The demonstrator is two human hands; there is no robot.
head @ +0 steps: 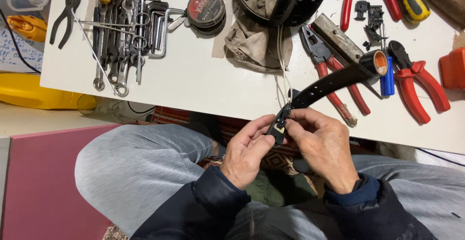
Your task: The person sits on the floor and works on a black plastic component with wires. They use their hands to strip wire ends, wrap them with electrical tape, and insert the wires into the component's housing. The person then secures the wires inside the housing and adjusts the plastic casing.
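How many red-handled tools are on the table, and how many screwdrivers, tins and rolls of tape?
Red-handled pliers and cutters: 3
Yellow-and-black screwdriver: 1
Round tin: 1
Black tape roll: 1
Total: 6
Off the table, the left hand and right hand hold a black strap.

I see a matt black plastic strap [334,82] with a duller buckle end. At eleven o'clock, bare steel spanners [114,41] gleam on the smooth white worktop [193,80]. Crumpled beige cloth [254,44] lies at twelve; the pliers [416,82] at two wear glossy red plastic grips.
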